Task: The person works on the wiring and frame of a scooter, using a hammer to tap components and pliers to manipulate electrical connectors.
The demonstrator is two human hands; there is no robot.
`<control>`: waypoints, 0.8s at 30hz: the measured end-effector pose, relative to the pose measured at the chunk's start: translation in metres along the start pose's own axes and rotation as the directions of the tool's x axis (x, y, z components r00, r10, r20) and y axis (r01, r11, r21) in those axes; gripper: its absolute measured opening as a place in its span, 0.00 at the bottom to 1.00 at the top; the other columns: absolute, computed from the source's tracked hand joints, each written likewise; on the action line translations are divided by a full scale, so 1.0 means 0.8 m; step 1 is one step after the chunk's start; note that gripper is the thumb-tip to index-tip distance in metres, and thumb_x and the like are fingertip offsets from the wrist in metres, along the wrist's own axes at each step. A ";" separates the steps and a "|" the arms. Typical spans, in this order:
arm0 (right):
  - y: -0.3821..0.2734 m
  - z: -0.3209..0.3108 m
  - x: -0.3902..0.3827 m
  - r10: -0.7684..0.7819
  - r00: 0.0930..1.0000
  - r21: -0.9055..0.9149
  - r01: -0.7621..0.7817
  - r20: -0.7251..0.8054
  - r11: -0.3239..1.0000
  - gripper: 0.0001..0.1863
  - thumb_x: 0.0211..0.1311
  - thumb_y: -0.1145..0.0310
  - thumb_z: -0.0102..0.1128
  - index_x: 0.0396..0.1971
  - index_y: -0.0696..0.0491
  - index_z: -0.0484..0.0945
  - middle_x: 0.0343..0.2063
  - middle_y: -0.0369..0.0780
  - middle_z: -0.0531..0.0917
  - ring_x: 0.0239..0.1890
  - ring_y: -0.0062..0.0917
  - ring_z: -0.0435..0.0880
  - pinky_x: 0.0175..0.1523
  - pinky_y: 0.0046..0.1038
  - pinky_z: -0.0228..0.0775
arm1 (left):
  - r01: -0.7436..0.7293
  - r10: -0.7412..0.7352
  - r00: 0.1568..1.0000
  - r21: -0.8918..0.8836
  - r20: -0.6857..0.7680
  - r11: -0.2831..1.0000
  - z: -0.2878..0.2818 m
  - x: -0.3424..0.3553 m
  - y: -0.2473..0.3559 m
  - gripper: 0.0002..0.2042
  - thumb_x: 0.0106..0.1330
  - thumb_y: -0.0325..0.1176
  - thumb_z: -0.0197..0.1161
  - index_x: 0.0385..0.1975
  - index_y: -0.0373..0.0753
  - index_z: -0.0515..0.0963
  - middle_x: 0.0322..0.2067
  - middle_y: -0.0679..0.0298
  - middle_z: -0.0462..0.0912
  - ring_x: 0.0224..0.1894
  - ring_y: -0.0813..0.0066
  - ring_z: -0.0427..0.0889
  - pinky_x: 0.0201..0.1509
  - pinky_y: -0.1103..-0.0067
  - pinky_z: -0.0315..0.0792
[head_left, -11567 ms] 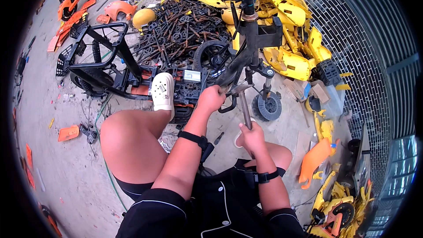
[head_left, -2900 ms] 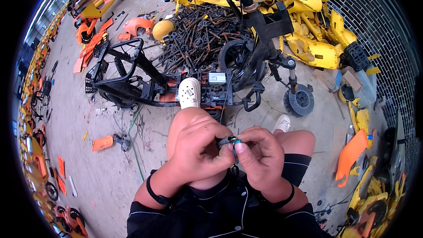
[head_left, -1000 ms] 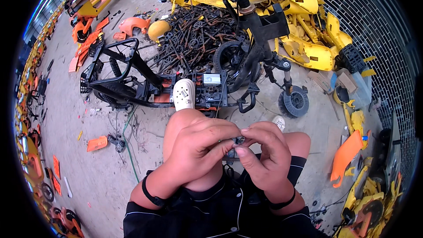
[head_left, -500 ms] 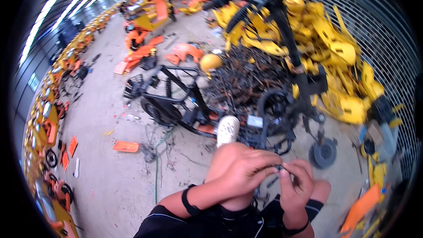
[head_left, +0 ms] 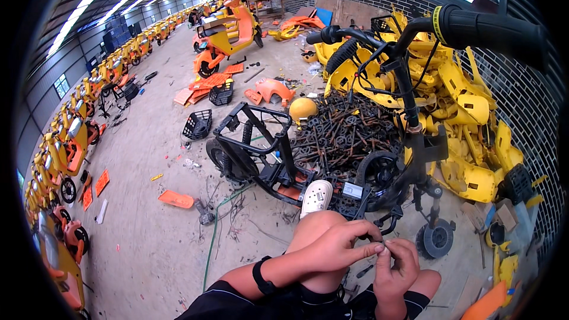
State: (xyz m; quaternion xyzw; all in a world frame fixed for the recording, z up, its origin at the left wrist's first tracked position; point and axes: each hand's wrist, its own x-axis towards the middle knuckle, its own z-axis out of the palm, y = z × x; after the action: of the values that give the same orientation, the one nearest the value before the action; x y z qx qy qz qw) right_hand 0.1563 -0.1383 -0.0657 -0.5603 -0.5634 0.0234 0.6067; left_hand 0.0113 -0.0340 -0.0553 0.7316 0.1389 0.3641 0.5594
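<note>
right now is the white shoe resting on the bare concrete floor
No, the white shoe rests on the stripped black bike frame, above the person's raised knee, not on the floor.

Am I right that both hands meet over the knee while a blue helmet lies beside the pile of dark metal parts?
Not quite: the helmet is yellow, not blue, as the head view shows. The left hand and right hand do meet over the knee, and the helmet lies beside the pile of dark metal parts.

- Small part pinched between left hand (head_left: 341,243) and right hand (head_left: 394,264): hidden by fingertips, kind not discernible.
- Right forearm: cut off at lower edge.
- Handlebar grip (head_left: 492,26): end lost in dark rim.
- Distant scooter row (head_left: 148,32): blurred, details unreadable.
</note>
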 end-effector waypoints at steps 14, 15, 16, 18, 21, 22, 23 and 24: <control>0.005 0.014 -0.003 0.197 0.980 0.279 -0.189 0.002 0.941 0.07 0.65 0.81 0.58 0.41 0.63 0.76 0.45 0.47 0.79 0.47 0.30 0.80 0.53 0.29 0.74 | -0.107 0.105 0.992 -0.033 -0.071 0.994 0.003 -0.001 -0.020 0.07 0.70 0.28 0.65 0.42 0.32 0.82 0.39 0.57 0.85 0.43 0.62 0.83 0.47 0.73 0.77; 0.004 0.015 -0.002 0.207 0.978 0.298 -0.200 0.007 0.933 0.07 0.65 0.81 0.58 0.41 0.63 0.76 0.45 0.47 0.78 0.47 0.29 0.80 0.54 0.29 0.74 | -0.105 0.101 0.992 -0.046 -0.074 0.993 0.001 -0.001 -0.019 0.06 0.71 0.27 0.65 0.41 0.32 0.82 0.39 0.57 0.85 0.43 0.62 0.83 0.47 0.73 0.77; 0.003 0.017 -0.002 0.218 0.976 0.316 -0.211 0.012 0.925 0.07 0.65 0.81 0.57 0.42 0.63 0.76 0.46 0.47 0.78 0.48 0.29 0.79 0.54 0.28 0.73 | -0.101 0.099 0.992 -0.027 -0.079 0.995 0.000 -0.001 -0.016 0.06 0.70 0.27 0.65 0.41 0.31 0.82 0.39 0.56 0.85 0.43 0.62 0.84 0.48 0.72 0.77; 0.006 0.015 0.000 0.226 0.974 0.377 -0.212 0.007 0.902 0.06 0.65 0.81 0.58 0.41 0.62 0.76 0.45 0.47 0.78 0.48 0.29 0.79 0.55 0.28 0.72 | -0.094 0.093 0.993 -0.009 -0.070 0.996 0.003 0.005 -0.007 0.06 0.68 0.26 0.67 0.39 0.31 0.81 0.40 0.55 0.86 0.44 0.60 0.85 0.49 0.71 0.77; 0.009 0.017 0.005 0.219 0.976 0.460 -0.196 0.004 0.866 0.06 0.66 0.80 0.59 0.41 0.61 0.77 0.44 0.45 0.80 0.48 0.28 0.79 0.55 0.28 0.71 | -0.117 0.136 0.971 0.108 -0.197 0.987 0.008 0.010 0.005 0.05 0.61 0.28 0.69 0.35 0.36 0.83 0.33 0.58 0.87 0.37 0.55 0.86 0.44 0.69 0.78; 0.011 0.019 0.007 0.199 0.980 0.487 -0.177 0.007 0.855 0.05 0.66 0.80 0.59 0.41 0.61 0.78 0.44 0.45 0.80 0.48 0.28 0.79 0.55 0.28 0.71 | -0.129 0.168 0.961 0.182 -0.220 0.975 0.008 0.009 0.010 0.04 0.62 0.27 0.69 0.34 0.37 0.83 0.34 0.59 0.87 0.39 0.58 0.85 0.45 0.69 0.76; 0.010 0.023 0.008 0.244 0.969 0.555 -0.218 0.027 0.803 0.05 0.66 0.80 0.60 0.41 0.61 0.78 0.43 0.44 0.81 0.48 0.28 0.80 0.55 0.28 0.71 | -0.094 0.140 0.958 0.189 -0.250 0.977 0.009 0.003 0.010 0.03 0.62 0.27 0.69 0.34 0.38 0.82 0.35 0.59 0.86 0.39 0.59 0.84 0.46 0.70 0.75; 0.010 0.031 0.011 0.278 0.959 0.622 -0.249 0.052 0.742 0.05 0.66 0.80 0.60 0.40 0.61 0.79 0.43 0.44 0.81 0.48 0.28 0.80 0.55 0.28 0.71 | -0.061 0.118 0.951 0.202 -0.285 0.977 0.009 -0.002 0.008 0.03 0.62 0.26 0.68 0.33 0.38 0.82 0.36 0.59 0.86 0.40 0.61 0.84 0.47 0.71 0.74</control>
State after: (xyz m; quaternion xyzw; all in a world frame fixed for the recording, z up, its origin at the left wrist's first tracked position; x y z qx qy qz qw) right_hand 0.1467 -0.1138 -0.0719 -0.4026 -0.4253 0.2813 0.7602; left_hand 0.0140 -0.0417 -0.0510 0.7247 0.2218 0.4796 0.4423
